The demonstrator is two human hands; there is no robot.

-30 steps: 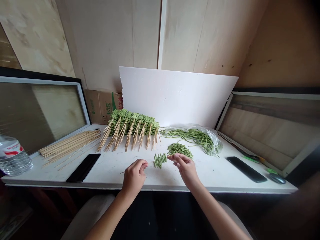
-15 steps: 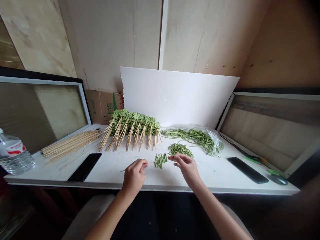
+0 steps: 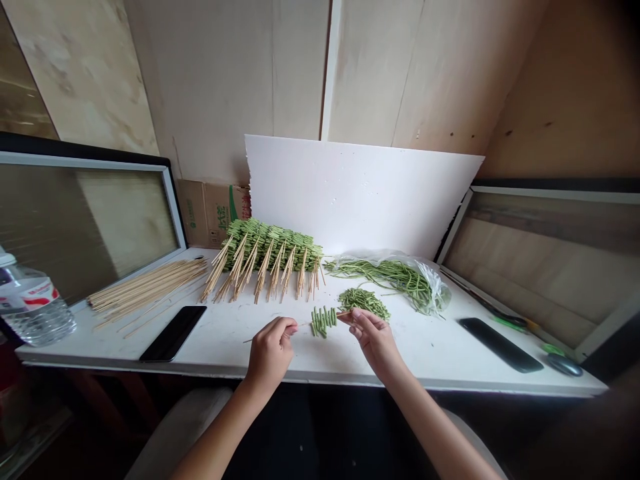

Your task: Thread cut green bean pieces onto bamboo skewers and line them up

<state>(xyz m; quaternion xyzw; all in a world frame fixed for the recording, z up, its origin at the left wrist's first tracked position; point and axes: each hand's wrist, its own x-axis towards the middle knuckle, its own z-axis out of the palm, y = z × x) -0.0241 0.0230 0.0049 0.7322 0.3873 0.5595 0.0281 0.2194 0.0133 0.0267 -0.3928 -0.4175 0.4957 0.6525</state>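
Note:
My left hand (image 3: 270, 350) is closed in a pinch on a thin bamboo skewer (image 3: 303, 325) that carries a row of short green bean pieces (image 3: 323, 321). My right hand (image 3: 374, 337) is closed too, its fingertips pinching at the skewer's far tip just right of the bean row; whether it holds a bean piece I cannot make out. Both hands hover just above the white table (image 3: 225, 343). A small heap of cut bean pieces (image 3: 363, 300) lies right behind my right hand.
A stack of finished bean skewers (image 3: 267, 257) lies at the back, bare skewers (image 3: 147, 288) to its left. A plastic bag of long beans (image 3: 400, 277) sits at the right. Two black phones (image 3: 173, 333) (image 3: 500, 344), a water bottle (image 3: 30, 307), a cardboard box (image 3: 213, 213) and scissors (image 3: 510, 320) are also here.
The hands hold nearly the same pose. The view has shifted slightly, and my right fingertips have closed in a little on the skewer's tip.

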